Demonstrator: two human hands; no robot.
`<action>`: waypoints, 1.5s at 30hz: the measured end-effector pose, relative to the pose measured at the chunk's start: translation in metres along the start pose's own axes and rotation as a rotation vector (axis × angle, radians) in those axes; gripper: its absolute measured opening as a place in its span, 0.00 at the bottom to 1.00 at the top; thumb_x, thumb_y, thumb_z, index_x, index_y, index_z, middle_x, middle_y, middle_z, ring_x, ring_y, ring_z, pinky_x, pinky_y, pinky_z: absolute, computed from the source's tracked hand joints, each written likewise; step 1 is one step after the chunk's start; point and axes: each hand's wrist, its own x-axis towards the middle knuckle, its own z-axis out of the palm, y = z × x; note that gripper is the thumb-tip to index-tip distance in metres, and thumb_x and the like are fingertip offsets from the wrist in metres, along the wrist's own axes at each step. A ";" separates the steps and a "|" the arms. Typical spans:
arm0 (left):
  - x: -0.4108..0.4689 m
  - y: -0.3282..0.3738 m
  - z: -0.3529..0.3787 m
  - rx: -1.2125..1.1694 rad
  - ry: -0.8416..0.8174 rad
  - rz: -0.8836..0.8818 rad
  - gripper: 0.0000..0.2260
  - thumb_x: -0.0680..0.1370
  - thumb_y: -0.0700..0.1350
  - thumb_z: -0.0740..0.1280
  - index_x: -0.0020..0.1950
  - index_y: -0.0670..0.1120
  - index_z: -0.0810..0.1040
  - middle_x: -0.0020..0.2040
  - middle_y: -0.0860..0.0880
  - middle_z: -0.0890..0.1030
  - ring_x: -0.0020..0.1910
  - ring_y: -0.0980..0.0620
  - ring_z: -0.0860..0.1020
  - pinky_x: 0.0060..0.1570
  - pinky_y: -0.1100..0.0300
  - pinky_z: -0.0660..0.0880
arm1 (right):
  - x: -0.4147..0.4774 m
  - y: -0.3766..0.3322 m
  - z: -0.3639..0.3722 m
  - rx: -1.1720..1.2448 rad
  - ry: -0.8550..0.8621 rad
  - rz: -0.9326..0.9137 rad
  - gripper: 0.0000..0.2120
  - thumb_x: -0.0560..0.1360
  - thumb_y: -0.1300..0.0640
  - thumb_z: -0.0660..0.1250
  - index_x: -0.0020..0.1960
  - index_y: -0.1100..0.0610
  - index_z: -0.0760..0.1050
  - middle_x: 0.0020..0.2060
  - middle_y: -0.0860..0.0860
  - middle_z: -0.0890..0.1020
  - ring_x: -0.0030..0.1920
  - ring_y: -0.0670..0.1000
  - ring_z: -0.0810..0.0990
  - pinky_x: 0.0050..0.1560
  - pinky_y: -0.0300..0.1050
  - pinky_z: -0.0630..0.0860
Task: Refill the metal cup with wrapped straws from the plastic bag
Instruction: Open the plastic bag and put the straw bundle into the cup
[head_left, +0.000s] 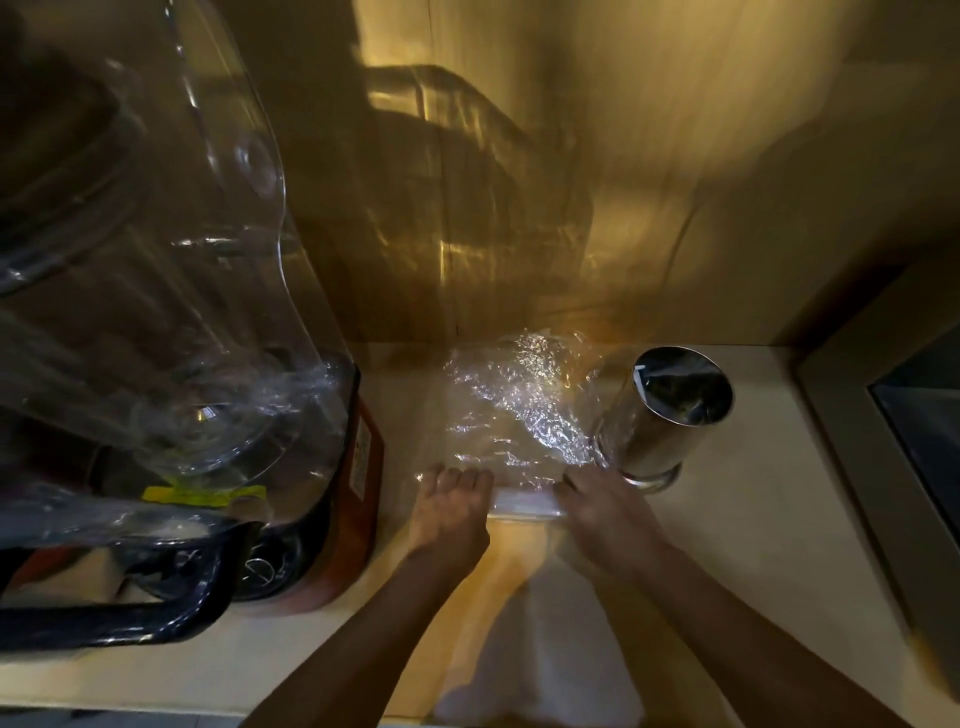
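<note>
Plastic bag (519, 410) lies crinkled on the counter (727, 545), touching the metal cup (670, 410) standing at its right. Left hand (453, 512) and right hand (605, 512) grip the bag's near edge, apparently around a bundle of wrapped straws (524, 503); blur obscures details.

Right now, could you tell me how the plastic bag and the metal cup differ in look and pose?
The plastic bag is clear, crinkled and limp, lying flat on the counter; the metal cup is shiny, rigid and stands upright on its foot. The bag has both hands on its near edge, left hand and right hand; the cup is untouched. The cup's mouth is open and dark inside. Both catch the light and sit side by side.
</note>
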 end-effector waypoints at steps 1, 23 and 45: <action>-0.009 0.002 0.006 -0.008 -0.006 0.005 0.22 0.69 0.37 0.58 0.63 0.45 0.66 0.61 0.46 0.75 0.62 0.44 0.70 0.70 0.51 0.54 | -0.009 -0.006 0.007 0.011 0.014 -0.027 0.13 0.53 0.58 0.72 0.37 0.55 0.76 0.33 0.52 0.78 0.34 0.54 0.77 0.39 0.46 0.67; -0.066 0.002 0.061 -0.234 -0.105 0.160 0.26 0.76 0.60 0.55 0.73 0.54 0.59 0.73 0.52 0.66 0.73 0.53 0.61 0.73 0.55 0.46 | -0.018 -0.011 0.006 0.826 0.073 1.105 0.27 0.66 0.62 0.72 0.64 0.58 0.68 0.55 0.60 0.76 0.56 0.62 0.75 0.58 0.60 0.72; 0.031 0.044 -0.111 0.070 0.300 0.700 0.14 0.75 0.46 0.61 0.58 0.46 0.76 0.61 0.46 0.78 0.63 0.45 0.73 0.65 0.51 0.64 | 0.014 -0.006 -0.029 1.134 0.087 0.617 0.19 0.68 0.74 0.64 0.30 0.52 0.75 0.27 0.42 0.77 0.31 0.38 0.72 0.34 0.34 0.68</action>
